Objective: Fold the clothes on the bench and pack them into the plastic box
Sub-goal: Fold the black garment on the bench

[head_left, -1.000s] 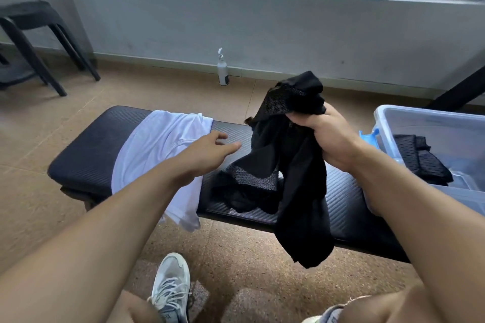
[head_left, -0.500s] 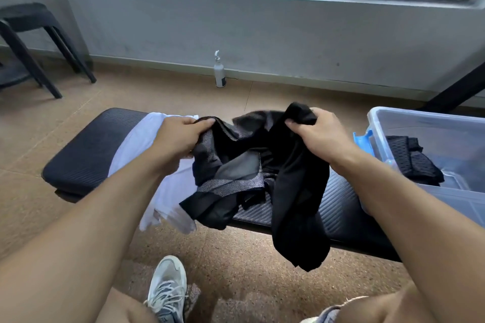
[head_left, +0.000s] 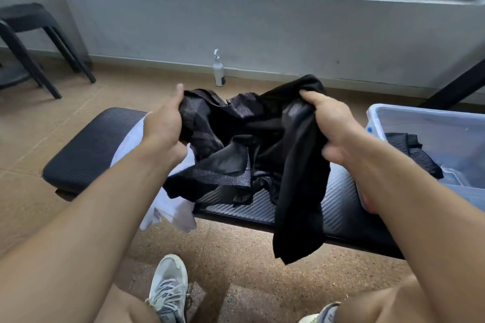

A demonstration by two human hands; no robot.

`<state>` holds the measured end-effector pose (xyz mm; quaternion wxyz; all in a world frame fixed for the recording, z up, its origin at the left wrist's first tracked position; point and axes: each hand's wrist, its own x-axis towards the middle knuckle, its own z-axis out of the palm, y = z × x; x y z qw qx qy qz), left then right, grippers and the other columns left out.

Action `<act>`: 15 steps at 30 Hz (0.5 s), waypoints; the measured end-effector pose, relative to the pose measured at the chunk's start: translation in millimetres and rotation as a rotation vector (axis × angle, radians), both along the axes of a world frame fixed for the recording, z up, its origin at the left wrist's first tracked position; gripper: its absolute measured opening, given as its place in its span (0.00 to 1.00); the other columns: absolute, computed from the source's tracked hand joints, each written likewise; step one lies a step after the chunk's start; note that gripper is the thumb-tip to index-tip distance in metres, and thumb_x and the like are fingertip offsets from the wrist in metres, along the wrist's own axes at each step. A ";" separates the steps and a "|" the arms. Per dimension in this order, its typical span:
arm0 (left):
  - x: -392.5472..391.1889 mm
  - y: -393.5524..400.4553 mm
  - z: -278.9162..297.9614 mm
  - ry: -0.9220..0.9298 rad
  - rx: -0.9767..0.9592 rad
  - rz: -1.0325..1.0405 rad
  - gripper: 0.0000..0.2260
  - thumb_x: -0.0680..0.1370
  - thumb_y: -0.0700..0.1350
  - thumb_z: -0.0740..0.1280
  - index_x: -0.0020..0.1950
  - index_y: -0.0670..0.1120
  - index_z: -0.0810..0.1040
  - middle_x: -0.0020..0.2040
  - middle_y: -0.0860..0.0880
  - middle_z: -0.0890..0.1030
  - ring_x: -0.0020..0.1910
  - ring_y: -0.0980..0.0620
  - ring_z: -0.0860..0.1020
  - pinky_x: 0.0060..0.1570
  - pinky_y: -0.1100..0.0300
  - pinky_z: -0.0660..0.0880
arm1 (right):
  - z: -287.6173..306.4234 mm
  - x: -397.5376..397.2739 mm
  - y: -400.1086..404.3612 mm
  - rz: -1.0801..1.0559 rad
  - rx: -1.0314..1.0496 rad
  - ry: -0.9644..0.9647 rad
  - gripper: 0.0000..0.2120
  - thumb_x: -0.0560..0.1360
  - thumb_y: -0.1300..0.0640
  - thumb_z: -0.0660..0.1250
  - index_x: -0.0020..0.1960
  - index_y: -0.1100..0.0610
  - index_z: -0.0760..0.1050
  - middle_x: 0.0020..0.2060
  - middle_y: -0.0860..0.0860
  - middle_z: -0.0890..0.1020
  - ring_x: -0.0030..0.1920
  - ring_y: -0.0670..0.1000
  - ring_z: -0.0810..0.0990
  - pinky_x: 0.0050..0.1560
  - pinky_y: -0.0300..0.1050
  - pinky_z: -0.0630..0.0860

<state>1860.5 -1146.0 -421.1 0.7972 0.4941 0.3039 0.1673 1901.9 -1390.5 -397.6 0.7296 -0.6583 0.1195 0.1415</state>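
Observation:
A crumpled black garment (head_left: 265, 144) with grey mesh panels hangs over the black padded bench (head_left: 86, 149). My left hand (head_left: 165, 126) grips its left edge and my right hand (head_left: 330, 123) grips its right edge, both held above the bench. One black end dangles below the bench's front edge. A white garment (head_left: 170, 210) lies on the bench behind my left arm and droops over the front. At the right stands the clear plastic box (head_left: 420, 123) with a folded black mesh garment (head_left: 412, 149) inside.
A white pump bottle (head_left: 218, 71) stands on the floor by the wall. Black stool legs (head_left: 39, 42) are at the far left, a black slanted bar (head_left: 456, 81) at the far right. My sneakers (head_left: 168, 288) rest on the tiled floor before the bench.
My left hand went from free to gripping the black garment's left edge. Both hands have since drawn apart, spreading the cloth wider above the bench.

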 end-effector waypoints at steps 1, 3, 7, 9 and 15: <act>-0.1 2.4 -0.9 0.042 -0.119 -0.025 0.12 0.78 0.54 0.72 0.49 0.45 0.81 0.40 0.48 0.87 0.38 0.49 0.86 0.37 0.55 0.83 | -1.7 1.2 -0.6 0.014 0.172 0.089 0.15 0.80 0.45 0.65 0.43 0.55 0.78 0.30 0.49 0.83 0.32 0.47 0.84 0.35 0.38 0.80; -2.6 8.5 -6.2 0.125 -0.215 -0.045 0.15 0.80 0.56 0.68 0.54 0.44 0.80 0.42 0.46 0.87 0.40 0.47 0.86 0.38 0.52 0.84 | -7.2 6.0 -1.9 -0.007 0.340 0.199 0.14 0.81 0.47 0.63 0.46 0.56 0.78 0.33 0.50 0.83 0.34 0.48 0.84 0.36 0.37 0.80; -5.3 10.4 -11.2 0.203 -0.050 -0.097 0.15 0.82 0.56 0.65 0.53 0.43 0.80 0.45 0.45 0.86 0.42 0.47 0.85 0.43 0.50 0.83 | -13.0 7.8 -1.5 0.056 0.219 0.155 0.05 0.75 0.65 0.68 0.50 0.58 0.77 0.49 0.57 0.79 0.49 0.54 0.80 0.57 0.48 0.79; -5.3 5.8 -8.3 0.201 0.121 -0.113 0.14 0.82 0.55 0.66 0.45 0.46 0.78 0.40 0.47 0.84 0.37 0.49 0.82 0.41 0.53 0.81 | -14.2 2.1 2.1 0.138 0.061 0.002 0.08 0.75 0.70 0.67 0.47 0.58 0.77 0.47 0.57 0.81 0.47 0.55 0.80 0.56 0.52 0.79; -15.4 -19.4 -0.5 0.163 0.393 -0.456 0.16 0.74 0.57 0.74 0.44 0.43 0.83 0.38 0.47 0.86 0.38 0.47 0.82 0.45 0.54 0.75 | -18.0 -5.3 -1.2 0.251 -1.028 -0.582 0.03 0.75 0.51 0.69 0.44 0.43 0.78 0.42 0.44 0.82 0.46 0.51 0.80 0.46 0.45 0.76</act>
